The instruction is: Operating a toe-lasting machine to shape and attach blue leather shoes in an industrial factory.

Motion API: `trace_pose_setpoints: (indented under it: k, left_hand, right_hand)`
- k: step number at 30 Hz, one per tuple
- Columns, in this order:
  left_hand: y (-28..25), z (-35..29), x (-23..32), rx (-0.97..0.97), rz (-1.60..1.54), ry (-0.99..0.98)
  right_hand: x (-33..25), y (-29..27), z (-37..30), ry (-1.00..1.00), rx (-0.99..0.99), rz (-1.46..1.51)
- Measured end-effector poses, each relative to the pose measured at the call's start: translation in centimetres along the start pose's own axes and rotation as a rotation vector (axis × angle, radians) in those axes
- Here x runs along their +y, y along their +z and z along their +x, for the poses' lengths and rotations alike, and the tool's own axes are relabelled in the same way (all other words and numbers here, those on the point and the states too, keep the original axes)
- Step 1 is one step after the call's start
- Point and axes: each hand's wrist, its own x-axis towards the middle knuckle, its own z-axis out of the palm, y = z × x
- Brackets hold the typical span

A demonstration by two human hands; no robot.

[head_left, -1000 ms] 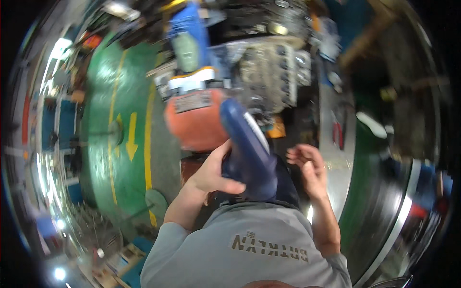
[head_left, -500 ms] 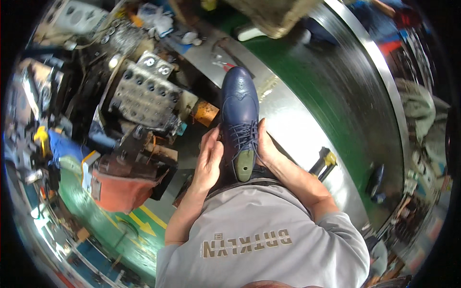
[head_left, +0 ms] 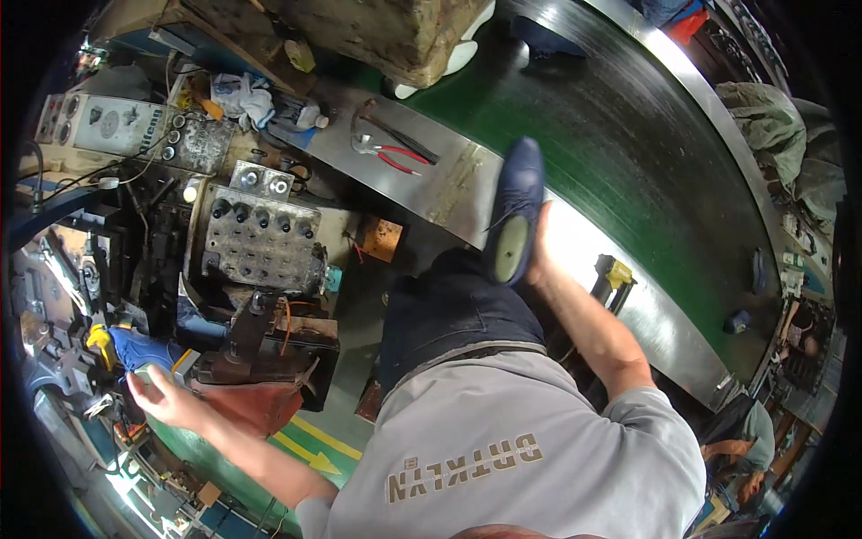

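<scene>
My right hand (head_left: 541, 244) grips a navy lace-up shoe (head_left: 521, 184) near its heel, over the edge of the steel bench. The shoe's toe points away from me, and a green shoe last (head_left: 513, 244) fills its opening. Far to the left, my left hand (head_left: 166, 400) reaches out with fingers apart. Just beyond it, a second blue shoe (head_left: 136, 345) sits in the machine beside a yellow part (head_left: 101, 341). Whether the fingers touch this shoe or its last, I cannot tell.
Red-handled pincers (head_left: 395, 157) lie on the steel bench (head_left: 664, 332), with a yellow-and-black tool (head_left: 612, 278) further right. A green conveyor belt (head_left: 620, 153) curves behind, carrying dark shoes. At left stand a metal control block (head_left: 260, 238) and a red machine cover (head_left: 247, 409). Another person's arm (head_left: 727, 447) shows at lower right.
My left hand has left the navy shoe and swung out left to the machine. The right hand has carried that shoe to the right and tilted it. My view has turned left.
</scene>
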Motion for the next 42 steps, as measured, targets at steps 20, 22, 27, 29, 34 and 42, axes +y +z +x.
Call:
trace_pose_setpoints:
  k: [20, 22, 27, 29, 34, 42]
  left_hand:
    - [-2.0, 8.5, -12.5, -0.13, -0.114, -0.402]
    - [-2.7, 8.0, -13.0, -0.082, -0.091, -0.42]
    - [-2.0, 5.4, -10.3, -0.042, -0.241, -0.48]
    - [-2.4, 5.1, -11.6, -0.015, -0.401, -0.543]
    - [-5.0, 3.3, -10.8, 0.037, -1.003, -0.872]
    - [-7.4, -3.4, -3.8, -0.327, -1.795, -0.571]
  right_hand:
    - [3.6, -5.7, 9.3, -0.333, 0.111, -0.281]
    - [5.3, -3.4, 7.9, -0.273, 0.013, -0.363]
    - [6.1, -0.4, 6.3, -0.252, -0.014, -0.442]
    - [6.1, 0.2, 6.1, -0.228, -0.022, -0.444]
    - [6.4, 2.4, 5.9, -0.208, -0.091, -0.475]
    - [7.4, 7.8, 3.1, -0.276, -0.273, -0.626]
